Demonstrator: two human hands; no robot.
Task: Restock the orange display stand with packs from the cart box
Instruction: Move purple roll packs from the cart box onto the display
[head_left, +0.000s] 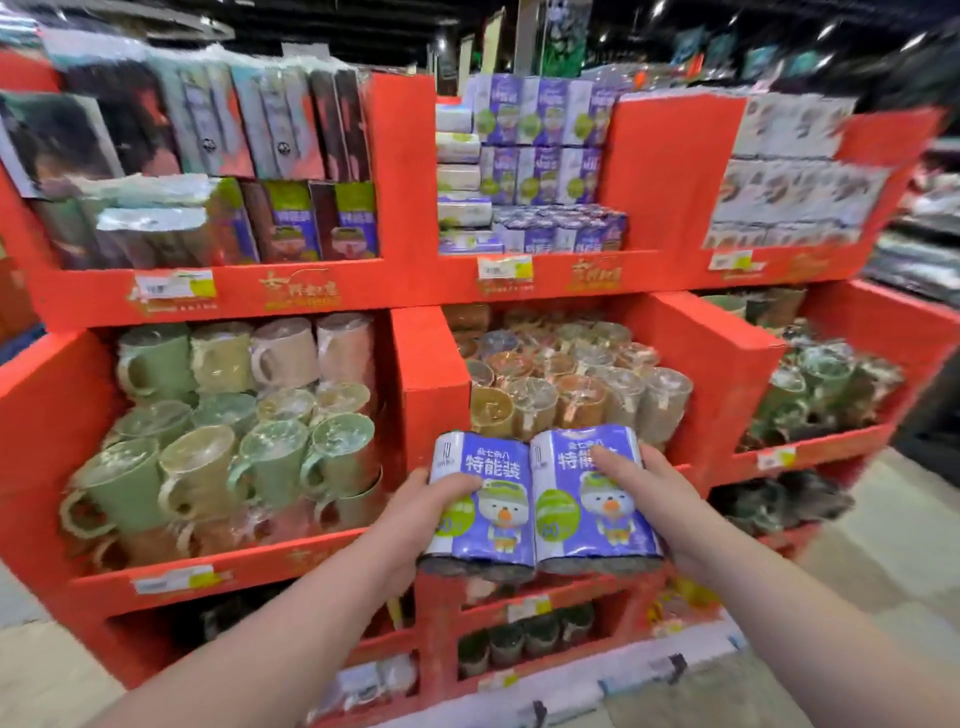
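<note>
2 up at once: the left pack (488, 499) and the right pack (587, 514), purple, side by side and touching, held before the middle tier of the orange display stand (410, 291). The left hand (436, 499) grips the left pack and the right hand (644, 483) clasps the right one. Matching stacked packs (540, 156) fill the top middle compartment, with green mugs (208, 441) lower left.

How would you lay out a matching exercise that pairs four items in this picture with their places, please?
1. nearest purple packs
2. green mugs
3. stacked purple packs
4. wrapped tumblers

A. top tier, middle bay
B. held by left hand and right hand
C. middle tier, left bay
D. middle tier, middle bay

Pairs: 1-B, 2-C, 3-A, 4-D
</note>
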